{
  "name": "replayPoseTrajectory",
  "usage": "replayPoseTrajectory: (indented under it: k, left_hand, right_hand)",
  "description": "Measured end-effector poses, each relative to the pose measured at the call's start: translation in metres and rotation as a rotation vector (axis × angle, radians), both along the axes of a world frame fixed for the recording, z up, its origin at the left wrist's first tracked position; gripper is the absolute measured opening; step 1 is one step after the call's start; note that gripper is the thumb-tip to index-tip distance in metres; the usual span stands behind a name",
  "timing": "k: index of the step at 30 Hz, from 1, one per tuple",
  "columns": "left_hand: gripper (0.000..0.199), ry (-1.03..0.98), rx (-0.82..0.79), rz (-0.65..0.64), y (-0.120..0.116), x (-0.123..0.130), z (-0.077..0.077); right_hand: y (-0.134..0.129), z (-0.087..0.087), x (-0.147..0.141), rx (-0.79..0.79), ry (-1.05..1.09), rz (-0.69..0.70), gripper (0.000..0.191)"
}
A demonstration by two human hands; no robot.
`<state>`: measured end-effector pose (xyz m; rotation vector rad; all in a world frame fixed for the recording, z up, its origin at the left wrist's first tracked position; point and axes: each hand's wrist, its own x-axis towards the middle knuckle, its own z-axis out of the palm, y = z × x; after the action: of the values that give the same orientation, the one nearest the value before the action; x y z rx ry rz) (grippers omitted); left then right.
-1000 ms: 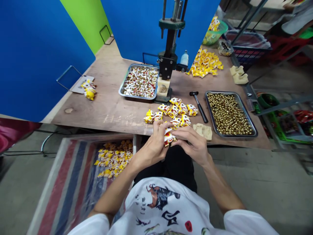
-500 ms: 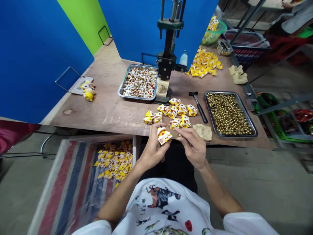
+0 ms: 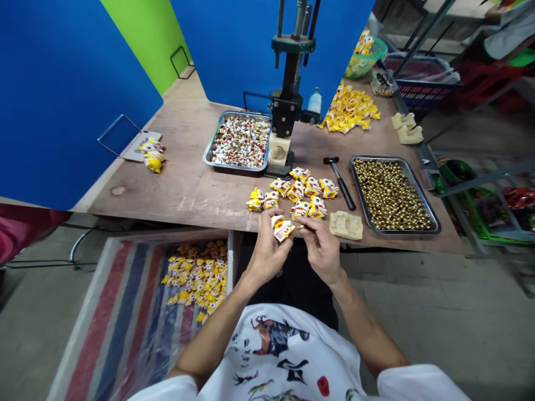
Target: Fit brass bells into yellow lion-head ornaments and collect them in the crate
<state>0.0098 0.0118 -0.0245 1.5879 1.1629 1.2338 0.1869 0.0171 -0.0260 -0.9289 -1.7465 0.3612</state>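
Note:
My left hand (image 3: 267, 250) grips a yellow and white figurine (image 3: 282, 228) between thumb and fingers, near the table's front edge. Close to its right side, my right hand (image 3: 321, 248) pinches a small gold bead (image 3: 301, 226) at its fingertips. Several similar figurines (image 3: 312, 186) stand on the table just beyond both hands. A beige mould block (image 3: 346, 225) lies to the right of my right hand. Gold beads fill a metal tray (image 3: 437, 227) farther right.
A hammer (image 3: 340, 182) lies left of the bead tray. Behind the figurines stands a press (image 3: 285, 111), with a tray of small white and red parts (image 3: 240, 142) beside it. Yellow parts (image 3: 351, 108) are heaped at the back right. A lined box (image 3: 125, 312) holds more figurines below left.
My right hand has moved left, bringing the bead nearer the figurine. The figurine in my left hand has shifted slightly right.

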Motion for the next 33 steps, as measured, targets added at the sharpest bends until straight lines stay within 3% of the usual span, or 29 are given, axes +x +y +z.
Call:
replayPoseTrajectory:
  k: [3,6,13,17,25,29,33]
  left_hand:
    - [0.058,-0.003,0.019,0.039,0.001,-0.002,0.002]
    - [0.058,0.063,0.053,0.051,0.002,-0.005,0.003]
    - [0.062,0.087,0.028,-0.008,0.001,-0.003,0.003]
    - [0.062,0.115,0.091,-0.054,0.002,-0.007,0.004]
    - [0.061,0.152,0.147,-0.269,0.003,-0.025,0.015]
    - [0.058,0.125,0.145,-0.269,0.006,-0.027,0.012]
    - [0.055,0.149,0.128,-0.245,0.023,-0.024,0.007]
  right_hand:
    - [0.005,-0.001,0.005,0.156,-0.108,0.015,0.051]
    - [0.009,-0.004,0.012,0.203,-0.190,0.059,0.055]
    - [0.012,-0.006,0.017,0.128,-0.161,0.123,0.047]
    - [0.015,-0.002,0.018,0.131,-0.123,0.166,0.049]
    - [0.007,0.010,0.021,0.092,-0.202,0.263,0.048]
    - [0.008,0.006,0.013,0.093,-0.242,0.261,0.047]
    - [0.027,0.004,0.010,0.096,-0.272,0.263,0.044]
